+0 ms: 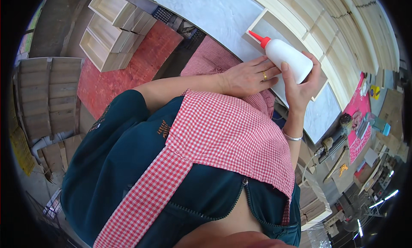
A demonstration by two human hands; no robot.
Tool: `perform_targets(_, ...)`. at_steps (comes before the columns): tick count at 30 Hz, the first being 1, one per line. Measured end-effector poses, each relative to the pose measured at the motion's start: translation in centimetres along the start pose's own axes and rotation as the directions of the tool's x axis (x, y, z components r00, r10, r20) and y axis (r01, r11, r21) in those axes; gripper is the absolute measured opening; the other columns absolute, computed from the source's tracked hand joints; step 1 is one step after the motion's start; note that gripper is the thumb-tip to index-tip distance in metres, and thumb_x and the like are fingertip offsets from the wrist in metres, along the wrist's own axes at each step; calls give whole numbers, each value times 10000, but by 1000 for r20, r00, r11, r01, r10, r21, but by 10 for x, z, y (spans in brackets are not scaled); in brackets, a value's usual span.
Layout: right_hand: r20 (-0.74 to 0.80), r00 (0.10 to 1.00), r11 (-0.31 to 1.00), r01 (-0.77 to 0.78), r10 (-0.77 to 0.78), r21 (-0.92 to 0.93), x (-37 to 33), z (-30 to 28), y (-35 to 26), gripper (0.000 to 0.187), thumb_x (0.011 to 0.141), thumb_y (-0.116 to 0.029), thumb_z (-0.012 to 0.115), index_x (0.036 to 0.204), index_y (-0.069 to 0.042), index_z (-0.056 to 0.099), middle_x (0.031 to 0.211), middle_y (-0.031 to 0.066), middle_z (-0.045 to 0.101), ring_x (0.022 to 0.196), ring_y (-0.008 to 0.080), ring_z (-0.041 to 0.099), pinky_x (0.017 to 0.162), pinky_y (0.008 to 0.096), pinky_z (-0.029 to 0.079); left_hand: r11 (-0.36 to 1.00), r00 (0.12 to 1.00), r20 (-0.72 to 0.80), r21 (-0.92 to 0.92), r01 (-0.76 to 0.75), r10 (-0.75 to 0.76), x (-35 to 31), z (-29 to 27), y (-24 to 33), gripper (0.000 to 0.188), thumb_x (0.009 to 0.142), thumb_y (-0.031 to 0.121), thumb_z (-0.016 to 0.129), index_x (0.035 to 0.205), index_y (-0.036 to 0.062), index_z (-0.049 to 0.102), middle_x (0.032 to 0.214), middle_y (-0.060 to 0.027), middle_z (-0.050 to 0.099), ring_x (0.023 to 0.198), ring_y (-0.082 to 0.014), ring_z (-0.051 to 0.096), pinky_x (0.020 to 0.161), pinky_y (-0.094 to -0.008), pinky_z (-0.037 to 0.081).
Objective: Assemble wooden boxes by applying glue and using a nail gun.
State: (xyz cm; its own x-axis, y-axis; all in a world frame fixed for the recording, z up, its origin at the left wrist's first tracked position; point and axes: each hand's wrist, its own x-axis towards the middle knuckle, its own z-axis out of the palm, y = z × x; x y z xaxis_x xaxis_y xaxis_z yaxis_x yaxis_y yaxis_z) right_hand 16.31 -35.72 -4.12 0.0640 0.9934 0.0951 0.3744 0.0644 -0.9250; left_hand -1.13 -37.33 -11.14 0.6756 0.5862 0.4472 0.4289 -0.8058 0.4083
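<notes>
A white squeeze bottle [286,58] with a red pointed nozzle, like a glue bottle, is gripped by my right hand [304,83], its fingers wrapped round the base. The bottle leans, with its tip toward the upper left, over a shallow pale wooden tray [259,20]. My left hand [249,76] lies stretched out at the tray's near side, fingers extended and slightly apart. Its fingertips reach beside and partly behind the bottle, so whether they touch the tray wall cannot be told. No drop shows at the nozzle.
On a red board [159,46] at the left stand several stacked wooden boxes [101,38]. The marbled grey worktop [210,10] runs under the tray. More pale wooden pieces [343,38] line the far right, with a pink cloth [358,119] and tools [332,147] beyond.
</notes>
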Motion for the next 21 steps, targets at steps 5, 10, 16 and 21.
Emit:
perform_targets(5, 18, 997, 996, 74, -74, -45, 7, 0, -4, 637, 767, -120, 845, 1306, -26, 519, 1158, 150, 623, 1008, 278, 645, 831, 356, 560, 1000, 1000, 8, 0, 3, -3, 4, -6, 2, 281, 892, 170, 602, 1135, 28, 622, 1306, -157, 576, 1292, -293, 503, 1170, -501, 364)
perform_targets(10, 13, 986, 977, 166, -165, -131, 18, -3, -10, 624, 757, -120, 849, 1288, -26, 536, 1138, 139, 635, 975, 261, 649, 812, 348, 556, 1000, 1000, -2, 4, 6, -6, 11, -12, 4, 286, 890, 169, 604, 1136, 24, 624, 1338, -165, 567, 1319, -301, 490, 1177, -502, 356)
perform_targets(16, -45, 972, 943, 214, -232, -254, 38, -6, -9, 607, 742, -130, 860, 1259, -27, 561, 1126, 127, 645, 935, 252, 652, 802, 338, 548, 1000, 1000, -18, 1, 2, -2, 19, -15, 5, 285, 880, 162, 616, 1122, 14, 648, 1412, -176, 541, 1378, -313, 458, 1192, -486, 344)
perform_targets(21, -100, 954, 924, 243, -283, -295, 55, -5, -4, 610, 732, -145, 871, 1248, -28, 568, 1126, 127, 650, 923, 254, 656, 802, 335, 549, 1000, 1000, -6, 16, -1, 1, 23, -14, 5, 273, 875, 154, 623, 1100, 8, 672, 1446, -182, 529, 1416, -318, 430, 1195, -474, 346)
